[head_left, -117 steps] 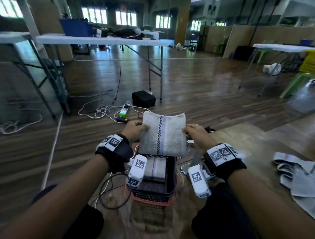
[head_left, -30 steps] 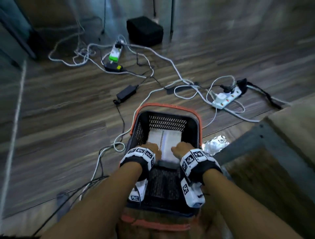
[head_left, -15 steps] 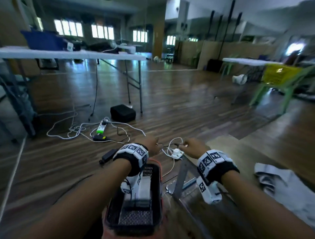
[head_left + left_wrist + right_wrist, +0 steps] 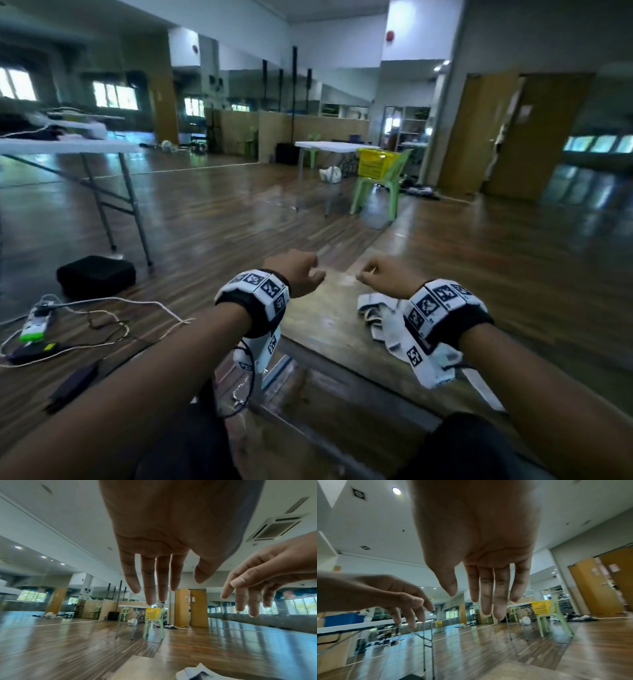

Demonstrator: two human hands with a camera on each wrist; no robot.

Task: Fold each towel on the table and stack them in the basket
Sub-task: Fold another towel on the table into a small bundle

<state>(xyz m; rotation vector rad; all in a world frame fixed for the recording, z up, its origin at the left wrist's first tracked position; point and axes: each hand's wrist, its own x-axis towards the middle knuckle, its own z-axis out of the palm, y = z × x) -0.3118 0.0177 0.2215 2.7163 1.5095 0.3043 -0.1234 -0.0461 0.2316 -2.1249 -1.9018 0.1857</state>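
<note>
A crumpled light grey towel point(image 4: 375, 313) lies on the wooden table point(image 4: 322, 329), partly hidden behind my right wrist; its corner point(image 4: 193, 672) shows low in the left wrist view. My left hand point(image 4: 301, 277) hovers over the table's far left edge, fingers relaxed and empty point(image 4: 154, 582). My right hand point(image 4: 380, 279) hovers just beyond the towel, a little above it, also relaxed and empty point(image 4: 488, 597). The two hands are side by side, a small gap apart. The basket is out of view.
On the floor at the left lie a black box point(image 4: 96, 275), a power strip point(image 4: 34, 325) and loose cables. A white folding table point(image 4: 68, 147) stands at the far left. Farther back, a green chair carries a yellow basket point(image 4: 376, 166).
Both hands laid the folded towel in the basket, let go and lifted out. They moved up and right over the table. The view swung away from the basket.
</note>
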